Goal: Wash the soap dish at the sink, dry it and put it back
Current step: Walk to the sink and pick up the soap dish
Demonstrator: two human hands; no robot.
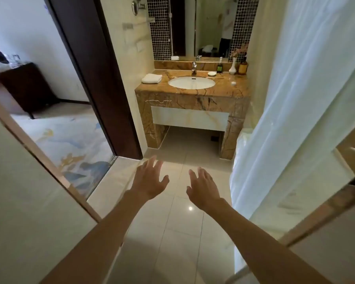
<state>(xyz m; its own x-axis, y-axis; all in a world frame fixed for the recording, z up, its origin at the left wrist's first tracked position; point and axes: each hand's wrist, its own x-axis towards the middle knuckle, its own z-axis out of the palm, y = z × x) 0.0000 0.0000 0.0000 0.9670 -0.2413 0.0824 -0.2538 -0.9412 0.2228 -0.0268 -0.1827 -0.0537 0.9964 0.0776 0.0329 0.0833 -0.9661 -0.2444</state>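
A small white soap dish (212, 73) rests on the brown marble counter (230, 86), just right of the chrome tap (194, 68) and behind the oval white sink (191, 82). A folded white towel (151, 78) lies at the counter's left end. The vanity stands a few steps ahead of me. My left hand (149, 180) and my right hand (203, 188) are stretched out over the tiled floor, palms down, fingers spread, holding nothing.
A dark bottle (220, 67), a white vase (232, 67) and an amber bottle (243, 67) stand at the counter's back right. A white shower curtain (285, 111) hangs on the right. A dark door frame (94, 74) opens left onto a carpeted room. A mirror hangs above the sink.
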